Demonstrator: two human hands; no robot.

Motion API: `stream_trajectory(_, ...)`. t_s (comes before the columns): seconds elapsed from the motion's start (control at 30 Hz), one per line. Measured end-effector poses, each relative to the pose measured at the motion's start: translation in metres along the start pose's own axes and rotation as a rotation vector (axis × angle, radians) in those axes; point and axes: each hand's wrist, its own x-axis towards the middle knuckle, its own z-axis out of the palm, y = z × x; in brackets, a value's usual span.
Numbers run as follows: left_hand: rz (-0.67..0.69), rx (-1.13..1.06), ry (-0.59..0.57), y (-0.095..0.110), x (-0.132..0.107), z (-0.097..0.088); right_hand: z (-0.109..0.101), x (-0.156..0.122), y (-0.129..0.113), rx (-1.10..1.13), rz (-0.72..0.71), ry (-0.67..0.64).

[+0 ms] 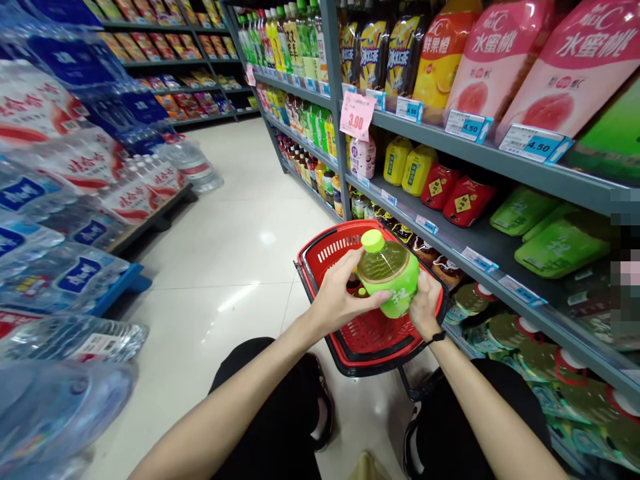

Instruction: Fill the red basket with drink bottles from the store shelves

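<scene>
A green-labelled drink bottle (395, 277) with a lime-green cap is held in both hands over a red shopping basket (360, 340). The bottle leans, its cap toward the upper left. My left hand (345, 290) grips its left side, the thumb lying across the label. Around the lower right side is my right hand (425, 300), its fingers partly hidden behind the bottle. Inside the basket, something with a small green cap shows partly beneath my left hand; the rest of it is covered.
A drink shelf (480, 260) runs along the right, close to the basket, with several bottles and price tags. Stacked water packs (65, 267) stand on the left. Pale tiled floor (235, 233) lies between. My knees flank the basket.
</scene>
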Motion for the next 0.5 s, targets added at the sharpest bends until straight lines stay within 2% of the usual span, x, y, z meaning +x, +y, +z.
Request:
stream_trajectory(0.1, -0.071, -0.122, -0.092, -0.003, 0.004, -0.005, -0.011, 0.006, 0.002, -0.153, -0.204, 0.008)
stream_trajectory(0.17, -0.045, -0.163, -0.122, -0.003, 0.004, -0.006, -0.019, 0.011, -0.001, -0.264, -0.339, 0.008)
stream_trajectory(0.27, 0.043, -0.162, -0.090, -0.003, 0.000, -0.003, -0.029, 0.018, -0.007, -0.333, -0.504, -0.019)
stream_trajectory(0.33, 0.100, -0.163, -0.059, -0.003, -0.004, 0.000, -0.034, 0.019, -0.012, -0.337, -0.527, -0.022)
stream_trajectory(0.5, 0.243, -0.144, -0.030, 0.003, -0.012, 0.006, -0.038, 0.019, -0.023, -0.351, -0.444, 0.022)
